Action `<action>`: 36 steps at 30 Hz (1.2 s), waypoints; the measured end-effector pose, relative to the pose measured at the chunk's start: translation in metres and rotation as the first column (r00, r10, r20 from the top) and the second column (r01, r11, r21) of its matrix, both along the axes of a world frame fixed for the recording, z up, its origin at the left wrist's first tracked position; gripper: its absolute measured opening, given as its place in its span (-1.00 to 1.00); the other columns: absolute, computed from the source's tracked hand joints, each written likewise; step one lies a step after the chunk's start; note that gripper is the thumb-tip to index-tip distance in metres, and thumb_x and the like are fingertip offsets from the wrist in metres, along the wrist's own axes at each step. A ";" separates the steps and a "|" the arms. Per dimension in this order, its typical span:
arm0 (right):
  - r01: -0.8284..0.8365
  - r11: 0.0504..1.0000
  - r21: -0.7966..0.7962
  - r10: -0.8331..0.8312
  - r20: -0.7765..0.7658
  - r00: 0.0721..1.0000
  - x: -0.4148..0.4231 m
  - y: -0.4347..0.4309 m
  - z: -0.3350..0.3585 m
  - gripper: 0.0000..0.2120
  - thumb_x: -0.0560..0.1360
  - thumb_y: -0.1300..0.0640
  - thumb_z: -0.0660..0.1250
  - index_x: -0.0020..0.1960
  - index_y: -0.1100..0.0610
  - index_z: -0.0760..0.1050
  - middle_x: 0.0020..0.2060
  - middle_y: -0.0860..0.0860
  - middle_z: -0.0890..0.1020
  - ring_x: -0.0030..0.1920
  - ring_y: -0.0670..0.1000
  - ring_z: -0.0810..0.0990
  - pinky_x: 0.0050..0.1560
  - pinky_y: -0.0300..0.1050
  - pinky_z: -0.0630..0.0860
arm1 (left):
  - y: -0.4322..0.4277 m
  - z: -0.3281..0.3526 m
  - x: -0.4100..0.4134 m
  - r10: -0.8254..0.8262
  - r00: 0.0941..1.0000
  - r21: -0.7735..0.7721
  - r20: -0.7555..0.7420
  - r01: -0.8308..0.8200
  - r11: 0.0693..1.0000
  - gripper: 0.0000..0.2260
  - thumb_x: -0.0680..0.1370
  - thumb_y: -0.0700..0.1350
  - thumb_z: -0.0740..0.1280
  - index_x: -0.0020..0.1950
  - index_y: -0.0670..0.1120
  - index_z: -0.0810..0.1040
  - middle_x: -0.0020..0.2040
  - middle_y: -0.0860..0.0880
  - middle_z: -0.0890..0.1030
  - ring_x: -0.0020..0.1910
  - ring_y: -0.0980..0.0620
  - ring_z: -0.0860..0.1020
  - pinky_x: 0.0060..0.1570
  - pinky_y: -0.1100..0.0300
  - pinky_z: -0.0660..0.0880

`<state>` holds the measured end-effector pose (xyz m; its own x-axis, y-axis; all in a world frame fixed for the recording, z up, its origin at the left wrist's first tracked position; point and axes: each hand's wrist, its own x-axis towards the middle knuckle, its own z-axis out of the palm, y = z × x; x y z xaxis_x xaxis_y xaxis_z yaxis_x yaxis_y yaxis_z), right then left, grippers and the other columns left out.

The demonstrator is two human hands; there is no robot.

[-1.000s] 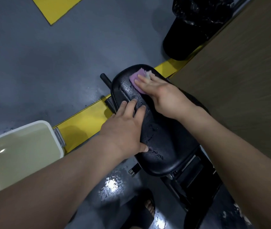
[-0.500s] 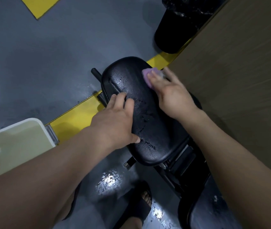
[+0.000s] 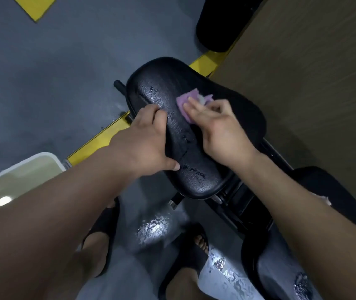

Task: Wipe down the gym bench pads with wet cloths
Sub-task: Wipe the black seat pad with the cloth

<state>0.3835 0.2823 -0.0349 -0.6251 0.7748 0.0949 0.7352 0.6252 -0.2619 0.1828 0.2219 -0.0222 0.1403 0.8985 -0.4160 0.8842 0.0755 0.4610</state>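
The bench pad (image 3: pixel 194 135) sits in the middle of the frame, black and glistening wet, tilted from upper left to lower right. The purple cloth (image 3: pixel 183 101) lies on top of it, just above the centre; half a second ago it was out at the pad's right edge, so it has been dragged inward. The right grip (image 3: pixel 218 128) presses the cloth down with two straight fingers (image 3: pixel 191 105), the outer fingers bent beside the cloth's bunched pale end. The left grip (image 3: pixel 144 137) has shifted too: its fingers, earlier laid on the pad's top, now curl over the left edge, thumb against the near rim, clasping the pad. A white tub (image 3: pixel 49 158) of water shows at lower left, beside the yellow floor line (image 3: pixel 99 141).
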 end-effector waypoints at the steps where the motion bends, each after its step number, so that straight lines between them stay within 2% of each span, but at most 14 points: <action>1: -0.058 0.998 -0.021 0.058 -0.007 0.998 0.002 -0.015 0.000 -0.49 0.54 0.28 0.12 0.45 0.11 0.50 0.44 0.04 0.51 0.12 0.15 0.43 0.27 -0.03 0.45 | 0.001 -0.001 -0.001 -0.005 1.000 0.002 -0.006 0.005 1.000 0.05 0.31 0.27 0.60 0.58 -0.01 0.06 0.60 0.09 -0.07 0.59 -0.04 0.13 0.37 -0.03 0.36; 3: -0.166 0.983 -0.082 0.166 -0.005 0.986 0.013 -0.040 0.003 -0.45 0.53 0.25 0.08 0.47 0.06 0.48 0.47 -0.04 0.47 0.17 0.12 0.45 0.29 -0.05 0.44 | 0.002 -0.002 -0.003 -0.019 1.000 0.002 -0.008 0.019 1.000 0.01 0.33 0.23 0.60 0.57 -0.03 0.09 0.61 0.08 -0.06 0.59 -0.07 0.15 0.36 0.00 0.34; 5: -0.164 0.983 -0.080 0.167 0.037 0.985 0.027 -0.042 0.003 -0.43 0.52 0.27 0.10 0.49 0.00 0.46 0.48 -0.11 0.45 0.19 0.11 0.49 0.26 -0.03 0.47 | 0.002 -0.001 -0.004 -0.031 1.000 -0.002 -0.002 0.031 1.000 0.00 0.34 0.20 0.61 0.57 -0.04 0.09 0.61 0.06 -0.05 0.59 -0.08 0.15 0.38 0.01 0.31; 7: -0.041 0.998 -0.047 0.042 0.037 0.998 0.037 -0.030 -0.002 -0.43 0.53 0.30 0.11 0.48 -0.02 0.47 0.47 -0.09 0.47 0.19 0.14 0.54 0.24 -0.08 0.45 | 0.003 0.000 -0.003 -0.037 0.999 0.001 0.003 0.037 0.999 0.01 0.33 0.19 0.62 0.57 -0.06 0.09 0.60 0.03 -0.03 0.58 -0.09 0.15 0.41 0.03 0.28; 10: 0.111 0.994 -0.016 -0.111 0.010 0.994 0.031 -0.041 -0.005 -0.42 0.51 0.31 0.08 0.47 0.03 0.48 0.45 -0.02 0.49 0.17 0.21 0.56 0.19 0.02 0.48 | 0.003 0.002 -0.003 -0.040 0.999 -0.003 0.015 0.040 0.999 0.01 0.32 0.17 0.63 0.56 -0.08 0.12 0.57 -0.01 0.02 0.57 -0.11 0.16 0.43 0.05 0.25; 12: 0.027 0.999 -0.034 -0.027 0.023 0.999 0.028 -0.072 -0.002 -0.39 0.49 0.27 0.03 0.48 0.04 0.48 0.47 -0.03 0.46 0.09 0.17 0.51 0.16 0.06 0.49 | 0.004 0.002 -0.003 -0.039 0.999 0.000 0.014 0.039 0.999 0.00 0.32 0.16 0.63 0.56 -0.09 0.13 0.56 -0.01 0.03 0.56 -0.11 0.18 0.43 0.06 0.24; 16: -0.121 0.989 -0.087 0.132 0.135 0.982 0.043 -0.096 0.007 -0.34 0.46 0.30 0.13 0.52 -0.05 0.41 0.52 -0.14 0.39 0.09 0.10 0.47 0.17 0.11 0.50 | 0.003 0.002 -0.003 -0.046 0.999 0.005 0.003 0.046 0.999 -0.02 0.33 0.16 0.63 0.55 -0.09 0.14 0.54 -0.02 0.05 0.54 -0.12 0.22 0.42 0.03 0.26; 21: 0.119 0.993 0.003 -0.119 0.050 0.992 0.035 -0.084 0.000 -0.44 0.51 0.29 0.08 0.46 0.10 0.49 0.46 0.04 0.49 -0.01 0.18 0.48 0.11 0.12 0.53 | 0.003 0.002 -0.002 -0.036 0.999 -0.009 -0.011 0.036 0.999 -0.02 0.33 0.17 0.62 0.54 -0.09 0.14 0.52 -0.01 0.06 0.51 -0.12 0.27 0.44 -0.09 0.33; 25: -0.081 0.995 -0.064 0.086 0.086 0.993 0.035 -0.138 -0.005 -0.38 0.46 0.37 0.22 0.49 0.07 0.45 0.51 -0.03 0.43 0.06 0.13 0.45 0.17 0.11 0.51 | 0.003 0.004 0.000 -0.054 0.999 -0.020 -0.004 0.054 0.998 -0.07 0.38 0.12 0.61 0.57 0.00 0.12 0.57 -0.03 0.01 0.53 -0.14 0.23 0.46 -0.09 0.31; 27: -0.148 0.987 -0.062 0.154 0.101 0.983 0.047 -0.131 -0.001 -0.41 0.50 0.34 0.20 0.49 0.01 0.46 0.50 -0.08 0.43 0.07 0.11 0.47 0.19 0.03 0.50 | 0.002 0.005 0.002 -0.060 0.998 -0.026 -0.013 0.060 0.998 -0.09 0.38 0.11 0.61 0.56 0.02 0.13 0.60 -0.04 -0.02 0.55 -0.15 0.21 0.46 -0.12 0.31; 29: -0.046 0.998 -0.031 0.048 0.062 0.997 0.058 -0.110 0.000 -0.43 0.51 0.36 0.20 0.46 0.04 0.49 0.45 -0.03 0.50 -0.01 0.12 0.48 0.15 -0.05 0.49 | 0.002 0.006 0.005 -0.060 0.997 -0.037 -0.037 0.059 0.998 -0.09 0.39 0.11 0.60 0.56 0.03 0.12 0.63 -0.05 -0.07 0.57 -0.18 0.19 0.46 -0.17 0.30; 32: 0.171 0.985 0.000 -0.171 -0.048 0.984 0.055 -0.108 -0.003 -0.48 0.50 0.39 0.28 0.43 0.15 0.52 0.39 0.09 0.55 -0.05 0.17 0.46 0.11 0.05 0.55 | 0.002 0.009 0.009 -0.059 0.996 -0.065 -0.074 0.054 0.996 -0.10 0.43 0.08 0.59 0.58 0.01 0.09 0.66 -0.06 -0.19 0.61 -0.21 0.12 0.48 -0.23 0.25; 34: 0.071 0.997 0.015 -0.071 0.002 0.997 0.048 -0.129 -0.009 -0.45 0.47 0.42 0.27 0.43 0.17 0.51 0.42 0.11 0.52 -0.06 0.18 0.46 0.08 0.07 0.53 | 0.003 0.011 0.013 -0.063 0.994 -0.076 -0.090 0.056 0.995 -0.12 0.44 0.05 0.58 0.58 -0.01 0.09 0.66 -0.08 -0.22 0.62 -0.22 0.09 0.49 -0.23 0.24; 36: -0.090 0.995 -0.051 0.092 0.038 0.995 0.048 -0.143 -0.011 -0.42 0.49 0.42 0.29 0.47 0.09 0.49 0.48 0.02 0.46 -0.03 0.16 0.48 0.10 0.04 0.51 | 0.003 0.012 0.015 -0.063 0.993 -0.088 -0.103 0.054 0.995 -0.12 0.44 0.04 0.58 0.57 -0.03 0.09 0.65 -0.10 -0.23 0.62 -0.23 0.08 0.49 -0.24 0.24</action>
